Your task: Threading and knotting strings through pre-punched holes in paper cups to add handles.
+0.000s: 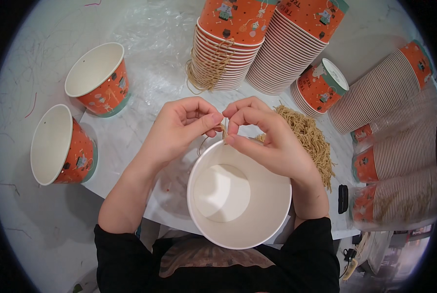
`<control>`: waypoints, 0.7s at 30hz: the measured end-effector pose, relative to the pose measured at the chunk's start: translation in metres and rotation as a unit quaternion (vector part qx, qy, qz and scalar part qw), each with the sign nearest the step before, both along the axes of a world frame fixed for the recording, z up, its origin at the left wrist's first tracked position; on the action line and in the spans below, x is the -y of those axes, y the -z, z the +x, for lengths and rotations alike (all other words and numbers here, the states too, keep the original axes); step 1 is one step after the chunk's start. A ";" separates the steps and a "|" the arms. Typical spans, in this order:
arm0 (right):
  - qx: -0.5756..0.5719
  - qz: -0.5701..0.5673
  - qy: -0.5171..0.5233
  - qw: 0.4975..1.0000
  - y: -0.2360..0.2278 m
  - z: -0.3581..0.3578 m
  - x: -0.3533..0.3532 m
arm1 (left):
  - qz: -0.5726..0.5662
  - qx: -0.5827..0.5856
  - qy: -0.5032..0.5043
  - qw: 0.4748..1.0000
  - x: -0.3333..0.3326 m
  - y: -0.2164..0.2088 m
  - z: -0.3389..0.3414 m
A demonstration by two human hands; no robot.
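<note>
A large white-lined paper tub [270, 215] stands in front of my body, its round mouth facing up. At its far rim, a short piece of tan cord [223, 130] is pinched in both hands. My left hand [184, 122] holds the cord between thumb and forefinger, with the other fingers curled. Thumb and forefinger of my right hand [267, 134] pinch it at the rim, the hand lying over the tub's far right edge. A thin loop of cord hangs below my left fingers. Whether the cord passes through the tub's wall is hidden by my fingers.
A heap of tan cords [309, 141] lies right of my right hand. Behind stand tall stacks of orange tubs [228, 63], with looped cord draped over one. More stacks in clear plastic [404, 151] line the right. Two single orange tubs [101, 90] tilt at the left.
</note>
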State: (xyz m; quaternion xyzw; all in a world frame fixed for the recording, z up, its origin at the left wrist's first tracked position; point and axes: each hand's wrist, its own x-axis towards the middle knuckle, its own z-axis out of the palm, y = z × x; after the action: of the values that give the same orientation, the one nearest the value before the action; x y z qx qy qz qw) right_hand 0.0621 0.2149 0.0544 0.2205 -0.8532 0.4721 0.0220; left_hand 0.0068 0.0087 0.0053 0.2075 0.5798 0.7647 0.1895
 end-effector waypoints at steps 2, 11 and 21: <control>-0.013 -0.002 -0.026 1.000 0.000 -0.001 -0.001 | -0.004 0.001 0.009 1.000 0.000 0.001 -0.001; 0.002 -0.015 -0.028 0.999 0.002 -0.002 -0.004 | 0.011 0.028 0.085 0.996 0.004 -0.003 -0.002; 0.002 -0.020 -0.039 0.999 0.000 -0.001 -0.003 | 0.000 0.017 0.099 0.995 0.009 -0.001 -0.006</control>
State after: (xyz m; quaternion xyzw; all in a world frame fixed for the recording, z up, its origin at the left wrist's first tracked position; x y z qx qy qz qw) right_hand 0.0611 0.2180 0.0545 0.2524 -0.8343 0.4901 0.0065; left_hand 0.0006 -0.0003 0.0058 0.2508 0.5528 0.7458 0.2744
